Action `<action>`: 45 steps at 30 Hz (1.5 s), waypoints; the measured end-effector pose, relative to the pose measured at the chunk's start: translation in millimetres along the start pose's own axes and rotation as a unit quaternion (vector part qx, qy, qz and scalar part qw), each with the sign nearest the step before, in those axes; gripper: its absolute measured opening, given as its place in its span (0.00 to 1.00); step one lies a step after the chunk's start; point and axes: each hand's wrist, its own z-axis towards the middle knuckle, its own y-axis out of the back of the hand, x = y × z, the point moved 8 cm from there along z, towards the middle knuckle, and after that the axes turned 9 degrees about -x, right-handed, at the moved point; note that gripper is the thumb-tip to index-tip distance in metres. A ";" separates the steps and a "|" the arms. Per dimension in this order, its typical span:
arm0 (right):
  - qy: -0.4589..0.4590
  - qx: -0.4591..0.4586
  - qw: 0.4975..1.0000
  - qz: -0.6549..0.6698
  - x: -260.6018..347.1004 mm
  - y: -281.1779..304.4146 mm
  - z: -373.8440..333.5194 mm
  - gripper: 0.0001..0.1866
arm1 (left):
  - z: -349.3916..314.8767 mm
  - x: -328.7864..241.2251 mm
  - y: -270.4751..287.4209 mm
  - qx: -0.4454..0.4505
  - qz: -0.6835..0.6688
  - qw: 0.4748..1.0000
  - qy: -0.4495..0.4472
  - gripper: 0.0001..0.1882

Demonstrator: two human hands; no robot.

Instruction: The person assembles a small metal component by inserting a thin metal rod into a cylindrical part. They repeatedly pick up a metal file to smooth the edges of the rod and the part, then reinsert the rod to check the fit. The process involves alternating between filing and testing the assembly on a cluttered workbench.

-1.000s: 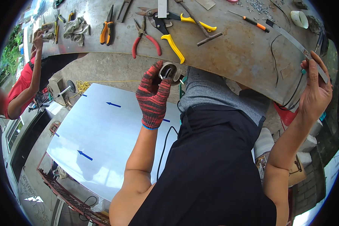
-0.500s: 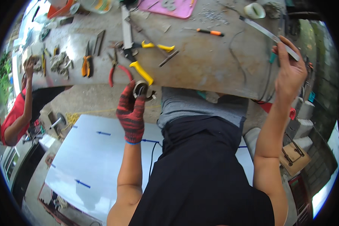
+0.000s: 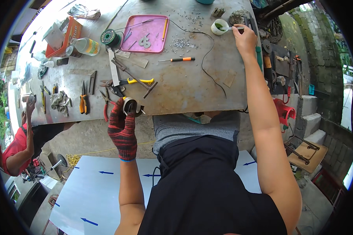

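Observation:
My left hand (image 3: 122, 135), in a red-and-black knitted glove, holds a small round metal part (image 3: 130, 105) with an open ring shape, just over the table's near edge. Its fingers are wrapped round the part. My bare right hand (image 3: 245, 40) reaches to the far right and pinches a thin pale strip (image 3: 226, 28). The strip's tip is inside a white cup (image 3: 214, 29) with green stuff in it. Beside my left hand lie red-handled pliers (image 3: 105, 107) and yellow-handled snips (image 3: 139, 81).
On the metal table (image 3: 184, 90) are a pink tray (image 3: 137, 45) with washers, a wire spool (image 3: 110, 38), a screwdriver (image 3: 180, 59), orange-handled pliers (image 3: 83, 102) and an orange basket (image 3: 72, 37). Small metal bits lie scattered near the cup. Another person (image 3: 19, 145) works at the left end.
My right hand has moved forward and left, bringing the strip's tip into the cup. The view has tilted toward the far side of the table. My left hand still holds the metal part.

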 end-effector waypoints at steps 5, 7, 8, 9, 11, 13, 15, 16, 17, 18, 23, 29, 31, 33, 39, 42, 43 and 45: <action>-0.092 0.019 0.995 0.028 -23.3 -17.2 1.8 0.11 | 8.6 -10.1 3.4 -0.009 0.007 0.999 -0.036 0.28; -0.130 0.006 0.987 0.091 -32.7 -13.7 0.1 0.11 | 10.3 -14.9 1.5 -0.006 -0.005 1.000 -0.027 0.28; -0.149 -0.002 0.981 0.122 -38.3 -10.6 0.7 0.11 | 11.5 -17.6 -0.4 -0.003 -0.011 1.000 -0.023 0.28; -0.173 0.000 0.968 0.181 -37.2 -7.4 -0.6 0.10 | 12.1 -20.6 -1.7 -0.001 -0.014 1.000 -0.021 0.28; -0.220 0.002 0.930 0.294 -38.3 3.1 -8.4 0.09 | 15.2 -25.5 -6.7 0.004 -0.022 1.000 -0.018 0.28; -0.248 0.020 0.905 0.344 -29.1 12.3 -14.8 0.09 | 17.1 -24.0 -9.7 0.007 -0.025 1.000 -0.004 0.28; -0.261 0.025 0.879 0.398 -24.4 32.0 -22.9 0.09 | 21.1 -26.2 -21.6 0.029 -0.026 0.999 0.006 0.28; -0.268 0.029 0.871 0.410 -21.6 42.6 -27.3 0.10 | 22.5 -27.8 -29.8 0.046 -0.026 0.999 0.009 0.28; -0.261 0.035 0.863 0.430 -16.5 53.4 -31.4 0.10 | 24.2 -28.9 -38.8 0.063 -0.025 0.998 0.012 0.28; -0.255 0.045 0.854 0.450 -7.4 64.7 -36.8 0.10 | 26.3 -30.1 -47.2 0.065 -0.046 0.997 0.000 0.28; -0.198 0.103 0.835 0.503 68.0 137.4 -82.7 0.11 | 22.3 -51.3 -86.3 0.114 -0.074 0.991 -0.001 0.29; -0.075 0.176 0.837 0.513 156.8 201.7 -136.9 0.11 | 8.2 -80.0 -94.2 0.144 -0.058 0.988 -0.023 0.27; -0.049 0.184 0.848 0.494 170.1 213.6 -142.6 0.11 | 3.9 -84.9 -95.5 0.160 -0.076 0.984 -0.024 0.27; -0.022 0.195 0.852 0.485 179.8 219.9 -145.5 0.10 | -1.4 -89.0 -93.6 0.170 -0.082 0.982 -0.030 0.27; 0.034 0.237 0.850 0.469 199.4 227.7 -154.3 0.09 | -16.0 -100.1 -90.9 0.211 -0.092 0.973 -0.026 0.27; 0.059 0.253 0.846 0.466 207.4 230.2 -157.3 0.09 | -19.1 -100.6 -89.7 0.224 -0.084 0.971 -0.014 0.27; 0.067 0.254 0.847 0.462 210.6 231.8 -157.7 0.09 | -20.0 -100.4 -89.3 0.228 -0.081 0.970 -0.009 0.27; 0.082 0.253 0.852 0.451 217.2 235.4 -159.3 0.09 | -21.2 -101.3 -87.4 0.227 -0.064 0.972 -0.008 0.27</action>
